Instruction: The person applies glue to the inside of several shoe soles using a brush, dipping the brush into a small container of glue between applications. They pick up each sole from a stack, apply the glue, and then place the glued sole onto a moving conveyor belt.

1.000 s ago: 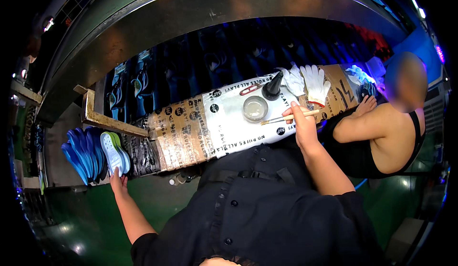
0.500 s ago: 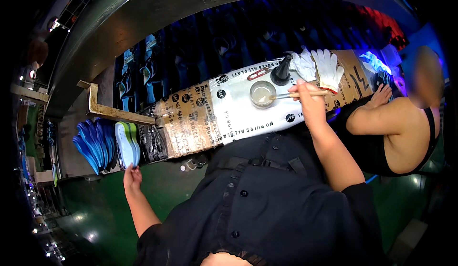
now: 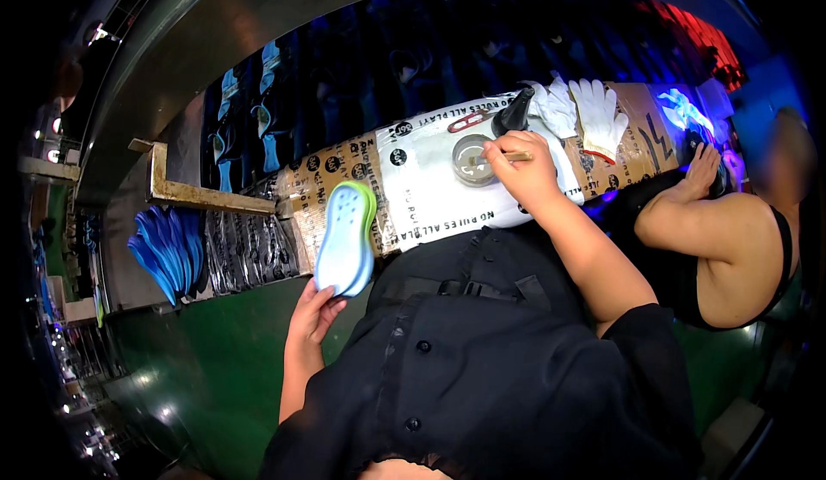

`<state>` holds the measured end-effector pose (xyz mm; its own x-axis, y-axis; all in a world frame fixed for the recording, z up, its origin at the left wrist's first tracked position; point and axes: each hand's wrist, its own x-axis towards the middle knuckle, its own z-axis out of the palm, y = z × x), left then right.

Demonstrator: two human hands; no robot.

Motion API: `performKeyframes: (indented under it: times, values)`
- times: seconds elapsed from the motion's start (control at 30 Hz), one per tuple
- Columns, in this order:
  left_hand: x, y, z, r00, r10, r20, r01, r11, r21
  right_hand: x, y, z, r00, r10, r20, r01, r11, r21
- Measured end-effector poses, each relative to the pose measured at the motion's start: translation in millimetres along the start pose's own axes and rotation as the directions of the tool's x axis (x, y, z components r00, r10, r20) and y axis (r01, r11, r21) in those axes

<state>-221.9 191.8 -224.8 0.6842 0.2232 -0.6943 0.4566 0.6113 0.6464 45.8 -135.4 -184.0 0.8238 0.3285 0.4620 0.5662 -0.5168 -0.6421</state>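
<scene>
My left hand (image 3: pixel 315 310) pinches the heel end of a pale blue shoe sole (image 3: pixel 342 252) with a lime-green edge. It looks like a stacked pair, held tilted above the near edge of the bench. My right hand (image 3: pixel 529 173) is closed on a wooden-handled brush (image 3: pixel 520 156). The brush reaches toward a round jar (image 3: pixel 472 160) of cloudy, pale liquid; its tip is hidden behind my fingers. Just behind the jar stands a black cone-tipped bottle (image 3: pixel 514 113), with a red-handled cutter (image 3: pixel 467 121) lying to its left.
White gloves (image 3: pixel 597 120) lie to the right on the taped cardboard (image 3: pixel 641 127). Blue soles (image 3: pixel 163 252) stand in a row at the left, near a metal bracket (image 3: pixel 206 194). Behind, a dark rack (image 3: pixel 370 67) holds shoe parts. A co-worker (image 3: pixel 731 243) sits at the right.
My left hand has lifted the pale blue sole from beside the blue ones and carried it right, over the bench edge. My right hand has moved the brush left and down, closer to the jar.
</scene>
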Motion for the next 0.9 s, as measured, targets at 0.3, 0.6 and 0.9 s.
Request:
performKeyframes:
  times: [0.3, 0.6, 0.9]
  values:
    - [39, 22, 33, 0.992, 0.113, 0.056, -0.125, 0.847, 0.517, -8, -13, -26, 0.902, 0.431, 0.000, -0.379, 0.795, 0.474]
    - [-9, 43, 94, 0.937, 0.306, 0.168, -0.318, 0.947, 0.043, -11, 1, -15, 0.980, 0.199, -0.021, -0.189, 0.954, 0.232]
    - [-5, 51, 159, 0.868, 0.443, 0.222, -0.487, 0.847, 0.213, -12, -23, -38, 0.877, 0.479, 0.030, -0.403, 0.700, 0.589]
